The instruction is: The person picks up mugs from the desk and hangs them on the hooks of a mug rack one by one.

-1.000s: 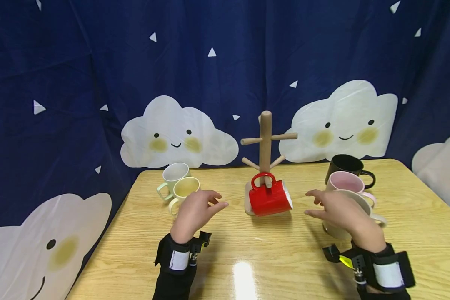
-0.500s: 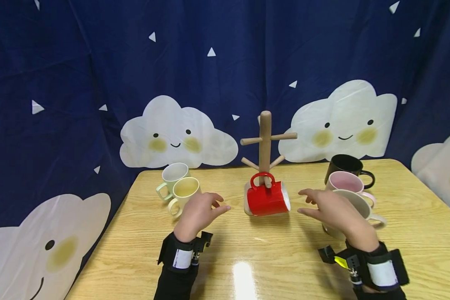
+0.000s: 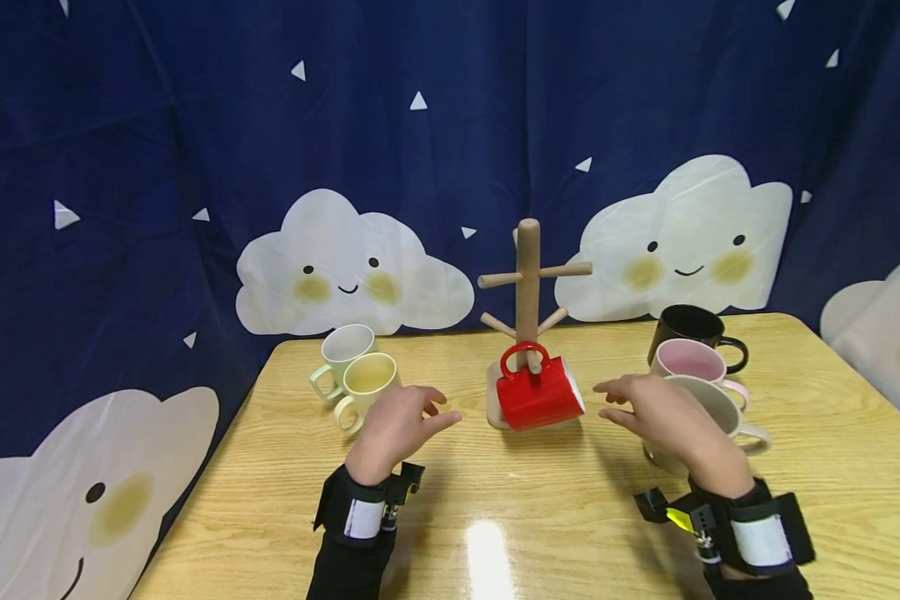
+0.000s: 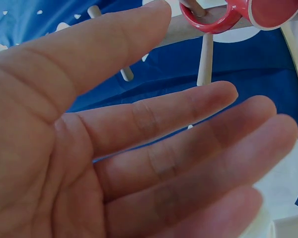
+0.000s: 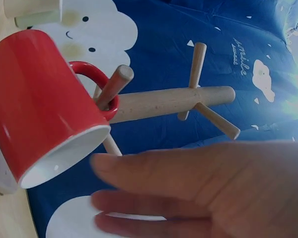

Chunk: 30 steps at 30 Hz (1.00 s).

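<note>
A red mug (image 3: 538, 398) with a white inside hangs by its handle from a low front peg of the wooden mug tree (image 3: 527, 292). It lies on its side, its mouth facing right and a little down. My left hand (image 3: 399, 425) is held to the left of the tree, fingers loosely extended and nothing in them; the left wrist view shows its palm (image 4: 74, 173). On the other side my right hand (image 3: 671, 425) hovers just right of the red mug's mouth, apart from it and holding nothing. The right wrist view shows the mug handle (image 5: 92, 74) looped over the peg.
A pale green mug (image 3: 345, 346) and a yellow mug (image 3: 370, 375) stand behind my left hand. At the right are a black mug (image 3: 686, 325), a pink mug (image 3: 690, 358) and an off-white mug (image 3: 708, 392), the last partly hidden by my right hand. Bare pegs (image 3: 566, 270) stick out above.
My right hand has moved slightly left, nearer the red mug; my left hand has moved a little to the right, then stayed. The hanging red mug has swayed slightly on its peg.
</note>
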{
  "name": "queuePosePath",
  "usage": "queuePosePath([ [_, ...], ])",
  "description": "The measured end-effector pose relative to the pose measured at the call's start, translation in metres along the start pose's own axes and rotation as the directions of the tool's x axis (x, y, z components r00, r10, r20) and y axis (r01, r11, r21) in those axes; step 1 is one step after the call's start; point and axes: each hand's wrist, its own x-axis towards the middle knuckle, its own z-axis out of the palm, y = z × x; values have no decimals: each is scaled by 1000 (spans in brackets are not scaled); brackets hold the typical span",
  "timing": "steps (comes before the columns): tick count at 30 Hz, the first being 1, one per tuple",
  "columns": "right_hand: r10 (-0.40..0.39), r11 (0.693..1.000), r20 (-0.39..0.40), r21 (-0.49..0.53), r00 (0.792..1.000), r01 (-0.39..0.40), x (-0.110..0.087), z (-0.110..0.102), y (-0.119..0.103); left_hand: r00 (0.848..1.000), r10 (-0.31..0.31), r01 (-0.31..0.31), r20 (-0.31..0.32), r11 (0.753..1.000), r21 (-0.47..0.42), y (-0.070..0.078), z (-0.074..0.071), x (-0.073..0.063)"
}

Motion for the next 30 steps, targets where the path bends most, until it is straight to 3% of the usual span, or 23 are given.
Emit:
queuePosePath([
  [6,-28,999,-161,16,987,31,-2,-4,-4,1000,1,-1,7,1000,-20,1,-2,-1],
  [15,-28,999,-86,-21,996,26,0,1,-4,999,27,-27,28,1000,-6,1,-4,-2],
  [21,-41,999,-147,-20,988,38,-4,-3,-3,998,23,-22,55,1000,-22,2,-4,-2],
  [24,-92,995,-240,-48,967,82,-1,-17,-7,998,34,-32,57,999,-24,2,-5,-2],
  [27,-177,984,-383,-57,907,168,17,-47,-14,998,32,-31,56,999,-19,1,-7,-3],
  [29,-195,978,-458,-23,867,207,37,-71,-20,998,32,-32,54,999,-10,0,-9,-4],
  [30,-185,975,-474,20,861,221,48,-82,-23,998,36,-35,53,999,-6,-1,-9,-4],
])
